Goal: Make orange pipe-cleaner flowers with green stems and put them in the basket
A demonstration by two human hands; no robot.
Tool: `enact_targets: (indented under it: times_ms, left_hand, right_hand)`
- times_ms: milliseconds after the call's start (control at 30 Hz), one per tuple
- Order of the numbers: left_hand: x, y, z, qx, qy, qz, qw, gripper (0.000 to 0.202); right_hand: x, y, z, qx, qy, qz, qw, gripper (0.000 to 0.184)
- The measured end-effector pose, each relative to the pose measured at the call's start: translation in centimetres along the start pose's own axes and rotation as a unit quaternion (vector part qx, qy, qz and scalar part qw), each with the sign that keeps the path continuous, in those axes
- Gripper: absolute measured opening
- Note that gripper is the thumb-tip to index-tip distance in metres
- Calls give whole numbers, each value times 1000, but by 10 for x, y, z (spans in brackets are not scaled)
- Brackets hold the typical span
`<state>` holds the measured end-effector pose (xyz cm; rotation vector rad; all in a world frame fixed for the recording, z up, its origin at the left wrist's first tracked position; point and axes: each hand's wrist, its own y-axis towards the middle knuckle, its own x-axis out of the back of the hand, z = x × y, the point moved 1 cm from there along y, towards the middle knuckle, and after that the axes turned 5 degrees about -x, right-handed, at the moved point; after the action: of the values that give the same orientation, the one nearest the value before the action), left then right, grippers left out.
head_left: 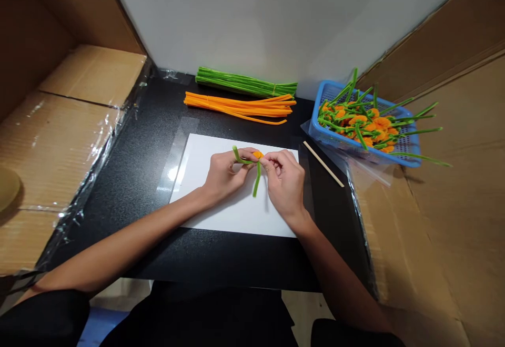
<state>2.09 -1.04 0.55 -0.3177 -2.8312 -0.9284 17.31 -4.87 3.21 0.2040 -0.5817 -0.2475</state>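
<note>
Between my two hands, over a white sheet of paper (224,215), is a small pipe-cleaner flower (258,154) with an orange head and green pipe-cleaner ends. One green end sticks up past my left hand (229,171); the other hangs down between the hands. My left fingers pinch the piece from the left, just below the orange part. From the other side, my right hand (286,179) pinches it close to the orange head with thumb and fingertips. The exact contact under the fingertips is partly hidden.
Behind the paper lie a bundle of orange pipe cleaners (240,106) and a bundle of green pipe cleaners (244,81). At right are a wooden stick (323,164) and a blue basket (325,132) of orange-and-green pieces. Cardboard walls (453,100) flank the black table (130,179).
</note>
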Motion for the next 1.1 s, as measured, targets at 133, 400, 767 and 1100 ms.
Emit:
enact_targets:
  times_ms: [133,400,767,1100]
  left_hand:
    - [5,0,-1,-133,75,49,987,16]
    - [3,4,-4,71,-11,10,997,10]
    - [0,5,-6,164,-148,26,975,20]
    - [-5,5,-3,282,-227,-2,932,22]
  right_hand:
    - [-2,1,2,-218,246,143,934,30]
    - [4,4,-6,-197,226,77,951,23]
    - [9,2,5,-121,55,26,991,7]
    - [3,9,-18,-119,264,132,948,26]
